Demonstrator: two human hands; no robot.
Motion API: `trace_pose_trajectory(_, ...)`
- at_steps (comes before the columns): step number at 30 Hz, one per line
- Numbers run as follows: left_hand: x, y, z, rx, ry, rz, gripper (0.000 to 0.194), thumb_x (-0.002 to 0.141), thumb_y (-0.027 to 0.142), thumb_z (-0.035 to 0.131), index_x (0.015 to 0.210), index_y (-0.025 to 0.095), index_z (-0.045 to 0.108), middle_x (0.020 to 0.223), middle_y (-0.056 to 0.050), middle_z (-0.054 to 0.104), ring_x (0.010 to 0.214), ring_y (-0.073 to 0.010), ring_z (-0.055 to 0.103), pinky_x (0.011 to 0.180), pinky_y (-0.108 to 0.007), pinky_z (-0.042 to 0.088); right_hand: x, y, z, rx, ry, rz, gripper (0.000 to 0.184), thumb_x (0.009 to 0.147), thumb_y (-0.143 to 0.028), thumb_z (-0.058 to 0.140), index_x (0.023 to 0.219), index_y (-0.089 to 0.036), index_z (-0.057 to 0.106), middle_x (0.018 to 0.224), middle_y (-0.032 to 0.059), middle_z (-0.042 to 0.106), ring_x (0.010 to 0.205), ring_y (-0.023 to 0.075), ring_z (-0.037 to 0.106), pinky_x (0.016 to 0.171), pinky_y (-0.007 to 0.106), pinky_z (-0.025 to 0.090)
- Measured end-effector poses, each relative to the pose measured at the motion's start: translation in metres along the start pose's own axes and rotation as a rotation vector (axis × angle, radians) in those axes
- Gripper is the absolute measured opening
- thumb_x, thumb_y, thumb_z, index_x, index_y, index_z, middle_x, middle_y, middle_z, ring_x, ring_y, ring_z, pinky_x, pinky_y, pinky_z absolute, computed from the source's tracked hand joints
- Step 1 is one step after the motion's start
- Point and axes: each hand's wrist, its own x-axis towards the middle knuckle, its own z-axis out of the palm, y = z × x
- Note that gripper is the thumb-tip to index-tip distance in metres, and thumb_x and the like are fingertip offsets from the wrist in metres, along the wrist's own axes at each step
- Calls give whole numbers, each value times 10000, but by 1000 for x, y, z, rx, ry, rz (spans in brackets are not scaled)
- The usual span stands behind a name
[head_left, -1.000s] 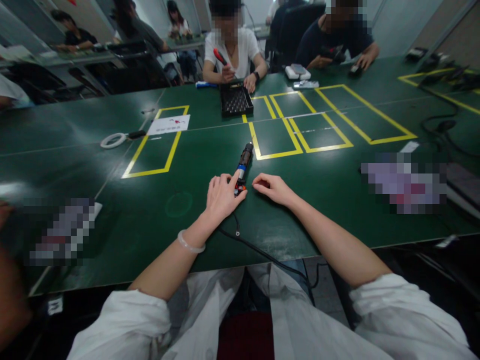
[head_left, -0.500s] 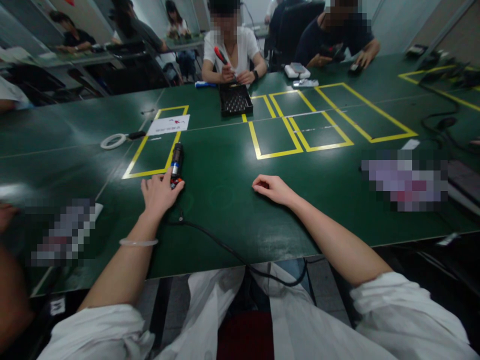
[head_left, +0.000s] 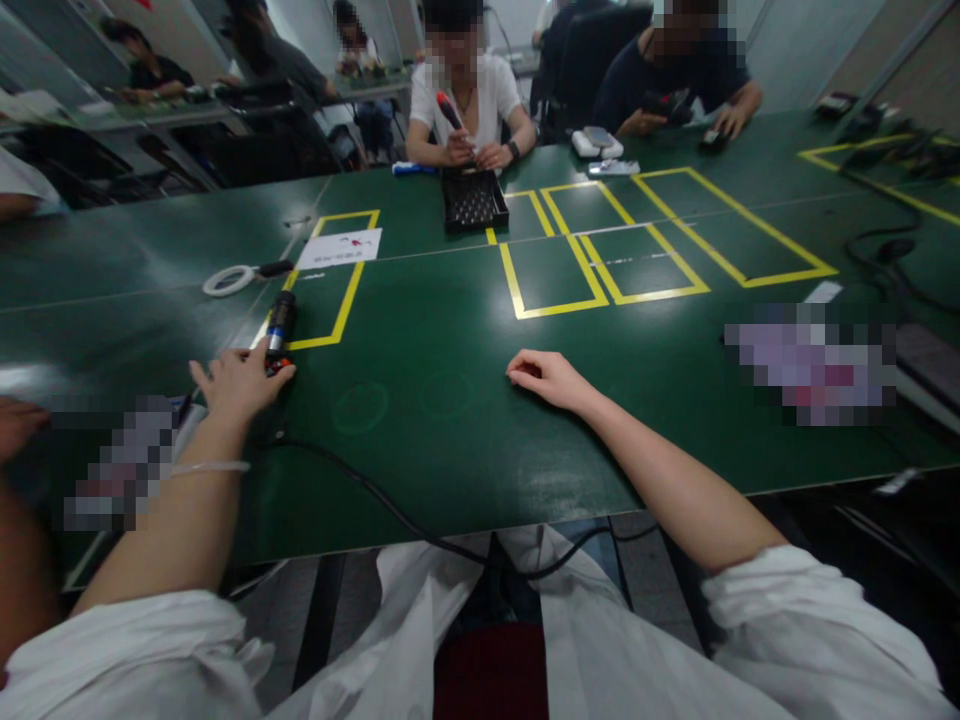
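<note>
- Head view: a person's left hand (head_left: 238, 385) has its fingers closed around the near end of a black, blue and silver cylindrical tool (head_left: 280, 325), at the near-left corner of a yellow-taped rectangle (head_left: 348, 300).
- The right hand (head_left: 549, 378), fingers loosely curled, rests well right of that rectangle.

One corded tool (head_left: 280, 326); one black tray (head_left: 478, 222); one paper (head_left: 340, 249); one white ring (head_left: 213, 291)

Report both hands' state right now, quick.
Left hand: holding the electric screwdriver near its rear end.
Right hand: loosely closed, with nothing visible in it.
</note>
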Motion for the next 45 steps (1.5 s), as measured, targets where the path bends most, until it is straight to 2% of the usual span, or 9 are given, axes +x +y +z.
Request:
trace_pose_trajectory(5, -13, 6, -2, 152, 130, -9, 557, 953, 533, 336, 1374, 207, 495, 1273, -64, 568, 1099, -220, 499, 922, -285, 367, 0, 2, 1, 1, -1, 7, 159, 883, -313, 584, 892, -170, 651, 763, 18, 669, 693, 149, 594, 659, 265, 437)
trace_pose_trajectory(8, -12, 7, -1, 164, 112, -21, 540, 965, 510, 266, 1283, 185, 555, 1185, -71, 616, 1009, -224, 546, 801, -276, 386, 0, 2, 1, -10, -4, 9, 160, 883, -314, 586, 893, -169, 652, 764, 19, 671, 692, 152, 596, 663, 269, 438)
trace_pose_trajectory(14, 0, 6, -16, 144, 16, -10, 507, 977, 442, 260, 1195, 122, 586, 1078, -96, 673, 951, -227, 578, 871, -325, 393, 0, 1, 2, -23, -13, 7, 163, 885, -316, 583, 892, -168, 652, 766, 18, 673, 687, 151, 594, 658, 266, 438)
trace_pose_trajectory(20, -17, 65, -49, -315, 201, 136, 450, 977, 411, 354, 1215, 114, 594, 1116, -140, 680, 961, -243, 606, 850, -335, 432, 1, 2, 2, -32, -24, 7, 166, 885, -309, 579, 894, -161, 654, 771, 27, 677, 694, 152, 588, 655, 262, 434)
trace_pose_trajectory(25, -63, 156, -68, -948, -89, 671, 437, 961, 412, 425, 1203, 124, 647, 965, -86, 697, 865, -186, 626, 832, -295, 464, 0, 2, 1, 13, -29, 21, 164, 877, -314, 590, 891, -161, 647, 750, 15, 644, 682, 142, 571, 648, 261, 429)
trace_pose_trajectory(30, -100, 216, -63, -1296, -481, 896, 618, 928, 424, 522, 1452, 101, 466, 929, -73, 660, 742, -134, 581, 718, -269, 473, 1, 1, 2, 202, -47, 33, 311, 820, -338, 688, 1062, -172, 587, 797, -6, 641, 636, 110, 536, 617, 244, 424)
trace_pose_trajectory(34, -107, 230, -47, -1399, -682, 948, 691, 923, 405, 571, 1507, 90, 378, 810, -37, 631, 713, -124, 568, 699, -257, 464, 1, -3, 5, 313, -116, -2, 300, 817, -344, 710, 1019, -168, 575, 834, 14, 659, 683, 116, 565, 630, 244, 434)
trace_pose_trajectory(40, -105, 234, -28, -1547, -680, 901, 589, 943, 414, 532, 1426, 84, 466, 854, -54, 636, 722, -124, 592, 734, -274, 482, 1, -5, 7, 313, -95, -2, 259, 842, -379, 695, 945, -171, 581, 825, 20, 655, 682, 115, 560, 640, 253, 441)
trace_pose_trajectory(45, -102, 235, -24, -1603, -666, 824, 395, 924, 416, 546, 1154, 100, 605, 887, -64, 636, 721, -115, 594, 742, -275, 491, 1, -3, 7, 285, -67, 8, 271, 809, -361, 724, 946, -174, 585, 780, -5, 612, 669, 112, 544, 625, 250, 435)
